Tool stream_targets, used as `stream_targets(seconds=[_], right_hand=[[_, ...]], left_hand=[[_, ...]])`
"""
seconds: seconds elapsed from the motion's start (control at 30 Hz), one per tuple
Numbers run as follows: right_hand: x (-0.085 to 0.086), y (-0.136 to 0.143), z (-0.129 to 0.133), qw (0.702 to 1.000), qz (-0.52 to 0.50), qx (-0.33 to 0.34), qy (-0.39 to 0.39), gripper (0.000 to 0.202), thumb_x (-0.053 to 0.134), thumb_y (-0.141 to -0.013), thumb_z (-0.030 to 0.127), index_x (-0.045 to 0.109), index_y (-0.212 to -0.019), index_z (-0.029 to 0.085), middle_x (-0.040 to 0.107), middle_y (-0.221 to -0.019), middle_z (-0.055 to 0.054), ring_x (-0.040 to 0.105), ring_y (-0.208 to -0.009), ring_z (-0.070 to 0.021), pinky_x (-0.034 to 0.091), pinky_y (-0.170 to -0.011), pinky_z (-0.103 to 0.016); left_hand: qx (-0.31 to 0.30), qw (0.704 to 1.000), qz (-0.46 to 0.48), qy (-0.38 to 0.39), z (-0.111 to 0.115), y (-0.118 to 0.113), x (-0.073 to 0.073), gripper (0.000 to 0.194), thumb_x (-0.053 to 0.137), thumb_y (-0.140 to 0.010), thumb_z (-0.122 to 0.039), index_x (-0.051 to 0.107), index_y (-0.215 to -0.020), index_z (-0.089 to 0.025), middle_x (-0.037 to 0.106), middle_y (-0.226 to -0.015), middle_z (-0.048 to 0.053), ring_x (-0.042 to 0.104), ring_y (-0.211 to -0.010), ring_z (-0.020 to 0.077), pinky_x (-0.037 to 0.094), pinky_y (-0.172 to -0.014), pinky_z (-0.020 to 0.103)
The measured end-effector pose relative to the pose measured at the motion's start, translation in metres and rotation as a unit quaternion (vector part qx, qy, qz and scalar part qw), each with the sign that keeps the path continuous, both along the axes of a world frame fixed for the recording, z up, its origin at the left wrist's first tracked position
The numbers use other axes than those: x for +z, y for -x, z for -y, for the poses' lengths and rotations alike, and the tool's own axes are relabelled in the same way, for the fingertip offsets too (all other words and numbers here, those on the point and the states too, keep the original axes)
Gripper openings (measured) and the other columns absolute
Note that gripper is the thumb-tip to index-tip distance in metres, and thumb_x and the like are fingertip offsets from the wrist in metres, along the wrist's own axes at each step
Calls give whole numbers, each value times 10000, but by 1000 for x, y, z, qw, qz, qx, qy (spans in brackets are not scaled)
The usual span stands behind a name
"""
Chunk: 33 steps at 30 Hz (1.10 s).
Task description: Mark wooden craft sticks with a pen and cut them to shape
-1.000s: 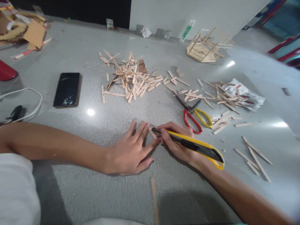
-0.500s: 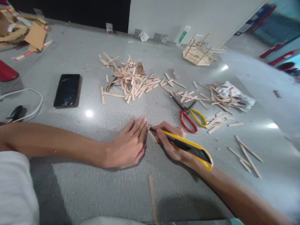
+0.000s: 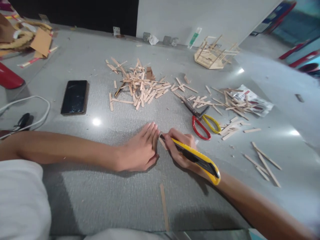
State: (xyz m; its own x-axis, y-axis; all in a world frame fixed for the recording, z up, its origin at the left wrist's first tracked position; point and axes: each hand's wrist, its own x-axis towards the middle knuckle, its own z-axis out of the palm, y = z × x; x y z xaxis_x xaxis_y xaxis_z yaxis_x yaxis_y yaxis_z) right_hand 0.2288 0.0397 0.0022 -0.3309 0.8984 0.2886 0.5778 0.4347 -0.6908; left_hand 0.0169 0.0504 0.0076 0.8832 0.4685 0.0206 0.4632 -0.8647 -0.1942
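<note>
My right hand point(image 3: 179, 151) is wrapped round a yellow and black utility knife point(image 3: 200, 159), its handle slanting back over my wrist. The knife's tip meets a short wooden stick piece point(image 3: 163, 144) on the table. Left of the tip lies my left hand point(image 3: 140, 150), palm down, fingers stretched out and close together, fingertips beside the stick piece. Whatever is under those fingers is hidden. Nearer to me lies a longer popsicle stick point(image 3: 164, 206).
Beyond my hands is a heap of cut sticks point(image 3: 142, 86). Scissors point(image 3: 201, 123) with red and yellow handles lie to its right. A phone point(image 3: 75, 97) rests at left. A stick-built frame point(image 3: 210, 58) stands at the back, and a plastic packet point(image 3: 260, 103) lies at right.
My right hand and the knife's handle have shifted slightly left, the handle's rear end dropping a little. My left hand has turned slightly and its thumb has come nearer the knife. The view has shifted slightly.
</note>
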Motion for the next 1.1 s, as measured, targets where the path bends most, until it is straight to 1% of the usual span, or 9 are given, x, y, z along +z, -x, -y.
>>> stream_targets(seconds=[0.17,0.37,0.5,0.63,0.7,0.8,1.0,1.1], right_hand=[[-3,-4,0,999,16,30,-18,272,507,-1078,270,447,-813,264,490,-602,72,426,-434,-110,371,-474,-258],[1,-6,2,998,22,51,-24,288,481,-1076,264,410,-796,264,469,-594,70,405,-439,-98,344,-472,-252],[0,-6,4,999,6,43,3,323,480,-1087,319,421,-774,263,493,-581,61,424,-446,-107,357,-489,-265],[-3,-7,4,999,-45,3,27,351,493,-1104,349,495,-768,249,589,-582,46,503,-450,-110,406,-518,-268],[-4,-6,3,997,-69,-10,41,370,507,-1107,380,512,-763,245,610,-573,44,522,-444,-109,425,-523,-268],[-4,-5,1,996,-78,-1,53,388,510,-1109,405,514,-757,243,609,-552,48,528,-435,-106,427,-518,-265],[-5,-5,-1,996,-73,5,56,384,505,-1111,423,522,-773,240,618,-559,42,528,-441,-107,413,-503,-261],[-5,-4,-1,996,-74,1,54,365,517,-1105,420,521,-785,246,616,-566,49,522,-444,-110,423,-521,-270]], left_hand=[[2,1000,-27,-6,1,-3,4,756,371,-1091,-446,475,-1490,187,505,-1536,373,464,-1508,459,257,-1305,560],[6,999,-47,-1,0,-4,6,767,359,-1095,-466,463,-1510,170,493,-1557,360,437,-1526,455,250,-1313,548],[11,999,-42,-3,0,-3,5,765,357,-1098,-466,460,-1512,168,487,-1563,355,427,-1537,439,236,-1319,528],[-2,999,-34,-24,1,-2,3,763,364,-1094,-442,459,-1490,203,503,-1522,392,456,-1514,458,253,-1302,556],[-2,999,-31,-30,2,-3,2,750,367,-1093,-430,470,-1484,201,521,-1507,387,478,-1500,455,261,-1297,564],[2,999,-26,-37,3,-3,2,741,370,-1093,-432,488,-1481,188,535,-1502,371,496,-1489,446,282,-1290,560],[1,998,-30,-50,4,-4,2,739,358,-1093,-432,507,-1468,186,546,-1491,369,505,-1480,452,310,-1280,559],[4,998,-31,-53,5,-5,1,742,366,-1088,-429,498,-1470,193,542,-1490,376,502,-1479,458,316,-1277,564]])
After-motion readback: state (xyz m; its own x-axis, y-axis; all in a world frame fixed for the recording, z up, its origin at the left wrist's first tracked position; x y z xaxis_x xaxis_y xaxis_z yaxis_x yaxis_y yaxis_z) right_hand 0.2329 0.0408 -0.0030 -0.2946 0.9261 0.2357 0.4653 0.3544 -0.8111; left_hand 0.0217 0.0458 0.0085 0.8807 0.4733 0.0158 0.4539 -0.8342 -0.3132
